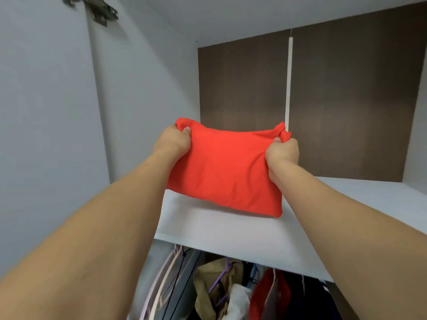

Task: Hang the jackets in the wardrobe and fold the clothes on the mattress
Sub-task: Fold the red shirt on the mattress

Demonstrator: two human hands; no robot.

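One folded red garment (pixel 225 172), two hands (left (pixel 172 140), right (pixel 282 152)) — one shelf (pixel 231 229).

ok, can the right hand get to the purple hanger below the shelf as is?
Probably not as things stand. The right hand grips the folded red garment together with the left hand, above the white shelf. The purple hanger hangs beneath that shelf, so the board lies between them.
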